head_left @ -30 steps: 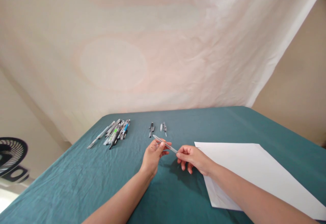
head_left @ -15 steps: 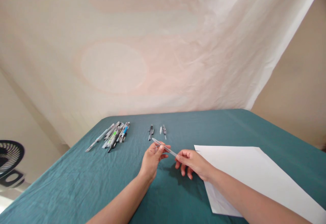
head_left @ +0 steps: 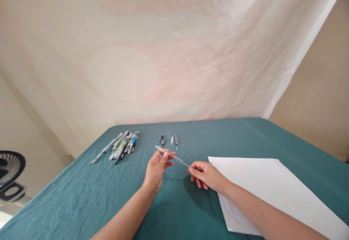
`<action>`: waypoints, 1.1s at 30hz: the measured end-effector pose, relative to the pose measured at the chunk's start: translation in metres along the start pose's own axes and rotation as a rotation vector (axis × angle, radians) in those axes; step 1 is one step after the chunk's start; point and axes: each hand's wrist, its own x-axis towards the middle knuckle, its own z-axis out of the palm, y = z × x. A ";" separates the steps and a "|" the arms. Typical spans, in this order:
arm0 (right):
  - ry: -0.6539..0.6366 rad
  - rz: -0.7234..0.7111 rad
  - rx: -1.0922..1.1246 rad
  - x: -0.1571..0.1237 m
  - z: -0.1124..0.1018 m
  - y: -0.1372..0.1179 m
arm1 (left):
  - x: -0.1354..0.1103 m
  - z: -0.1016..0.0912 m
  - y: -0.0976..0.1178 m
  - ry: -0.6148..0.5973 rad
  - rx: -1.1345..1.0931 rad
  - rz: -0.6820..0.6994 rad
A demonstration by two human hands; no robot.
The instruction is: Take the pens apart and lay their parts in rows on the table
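My left hand (head_left: 157, 169) pinches a clear pen barrel (head_left: 177, 158) between thumb and fingers, tilted down to the right above the table. Out of its lower end runs a thin refill (head_left: 185, 164), partly drawn out. The refill's far end is between the thumb and forefinger of my right hand (head_left: 203, 174), which is closed in a pinch; the tip itself is hidden. Beyond my left hand lie small dark pen parts (head_left: 162, 140), and beside them a short whitish piece (head_left: 172, 140) and a grey pen part (head_left: 176, 142).
A pile of several pens (head_left: 124, 146) lies at the table's far left. White paper sheets (head_left: 261, 185) rest on the right, under my right forearm. Green cloth (head_left: 81, 200) covers the table. A black fan (head_left: 12, 171) stands off the left edge.
My left hand has moved left with the barrel, away from my right hand. A thin length of refill now shows between the barrel and my right fingers, which have stayed nearly still.
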 end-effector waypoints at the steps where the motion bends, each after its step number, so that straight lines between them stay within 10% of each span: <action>1: 0.003 -0.008 -0.004 0.000 0.000 0.000 | 0.000 0.000 0.000 -0.003 -0.003 -0.002; 19: 0.065 -0.053 -0.146 0.001 -0.004 -0.001 | -0.002 0.001 0.004 0.028 -0.031 -0.045; 27: 0.185 -0.010 -0.332 0.003 -0.041 -0.003 | 0.012 -0.027 0.013 0.264 0.026 -0.036; 33: 0.353 0.038 -0.635 0.025 -0.068 -0.020 | 0.032 0.005 -0.001 -0.120 0.559 -0.187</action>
